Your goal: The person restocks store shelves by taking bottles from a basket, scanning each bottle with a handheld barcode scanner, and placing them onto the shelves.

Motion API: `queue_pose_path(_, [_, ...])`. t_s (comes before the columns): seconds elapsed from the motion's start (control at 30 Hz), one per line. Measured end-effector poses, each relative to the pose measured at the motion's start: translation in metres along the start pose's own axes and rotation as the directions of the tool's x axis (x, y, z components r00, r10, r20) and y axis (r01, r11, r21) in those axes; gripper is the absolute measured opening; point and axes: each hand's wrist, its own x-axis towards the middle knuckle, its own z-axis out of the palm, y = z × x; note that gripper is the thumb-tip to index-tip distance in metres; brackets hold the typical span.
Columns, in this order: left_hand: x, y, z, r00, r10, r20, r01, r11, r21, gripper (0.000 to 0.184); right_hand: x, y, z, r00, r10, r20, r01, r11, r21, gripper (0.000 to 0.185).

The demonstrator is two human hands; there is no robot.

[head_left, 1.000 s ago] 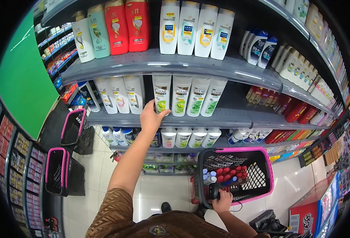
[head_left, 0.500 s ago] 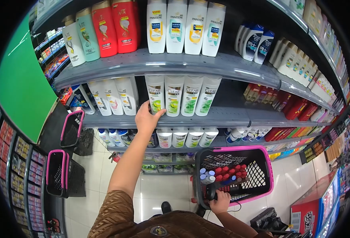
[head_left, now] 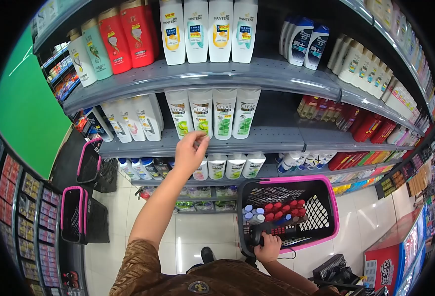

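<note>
My left hand (head_left: 190,153) is raised at the middle shelf, just in front of the lower part of the second Clear shampoo bottle (head_left: 201,111). Its fingers are loosely curled, the thumb stands apart, and nothing shows between them. White Clear bottles stand upright in a row, one of them left of the hand (head_left: 179,112) and two to the right (head_left: 223,116). Down at the near left corner of a black shopping basket (head_left: 287,180) with a pink rim, my right hand (head_left: 267,247) is closed round a black handle. Red-capped bottles (head_left: 286,207) and pale-capped bottles (head_left: 253,213) stand inside the basket.
Pantene bottles (head_left: 196,34) line the shelf above, with red bottles (head_left: 137,37) to their left. More bottles (head_left: 235,166) fill the lower shelf. Two pink-rimmed baskets (head_left: 73,217) stand at the left. A red and blue display box (head_left: 387,269) is at the lower right.
My left hand has come off the leftmost Clear bottle and moved right, in front of the second one, fingers now curled. My right hand stays at the basket. The view has shifted slightly.
</note>
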Motion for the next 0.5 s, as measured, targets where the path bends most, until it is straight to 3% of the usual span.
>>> queue_pose_path(0.17, [0.031, -0.003, 0.017, 0.999, -0.038, -0.024, 0.039, 0.998, 0.052, 0.016, -0.001, 0.004, 0.002, 1.000, -0.003, -0.005, 0.003, 1.000, 0.012, 0.052])
queue_pose_path(0.23, [0.035, -0.007, 0.022, 0.991, -0.130, -0.029, 0.130, 0.991, -0.022, 0.017, -0.002, 0.007, 0.004, 1.000, -0.002, -0.009, 0.002, 1.000, 0.007, 0.053])
queue_pose_path(0.5, [0.033, -0.003, 0.023, 0.993, -0.120, -0.018, 0.120, 0.992, 0.041, 0.013, -0.002, 0.001, -0.003, 0.999, -0.013, -0.050, 0.016, 0.999, 0.049, 0.051])
